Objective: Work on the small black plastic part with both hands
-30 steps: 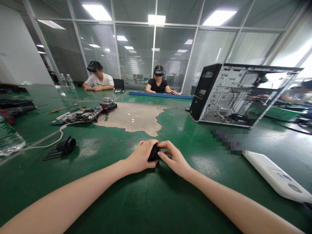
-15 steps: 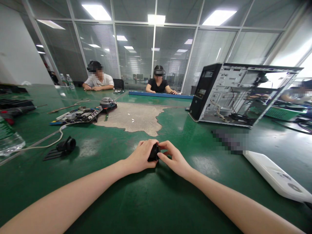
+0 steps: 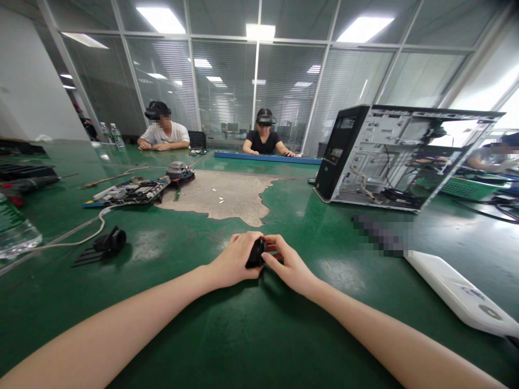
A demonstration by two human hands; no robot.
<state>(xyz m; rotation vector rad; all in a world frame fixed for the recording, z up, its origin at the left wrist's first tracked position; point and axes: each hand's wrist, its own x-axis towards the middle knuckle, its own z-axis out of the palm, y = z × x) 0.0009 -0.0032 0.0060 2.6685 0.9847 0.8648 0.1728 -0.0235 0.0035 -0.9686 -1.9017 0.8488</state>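
A small black plastic part (image 3: 254,256) sits low over the green table (image 3: 227,335), in the middle of the head view. My left hand (image 3: 235,259) is closed round it from the left, fingers over the top and thumb along the near side. From the right, my right hand (image 3: 288,261) pinches the part's right end between thumb and fingers. Much of the part is hidden by my hands, so its exact kind does not show.
A circuit board (image 3: 133,190) and a black bracket-like piece (image 3: 109,243) lie to the left, near a white cable (image 3: 93,232) and a water bottle (image 3: 16,229). An open computer case (image 3: 344,156) stands at right, behind a white power bank (image 3: 454,286). Two people sit across.
The fingers of my right hand have shifted slightly on the black part's right end. My left hand keeps its hold in the same place.
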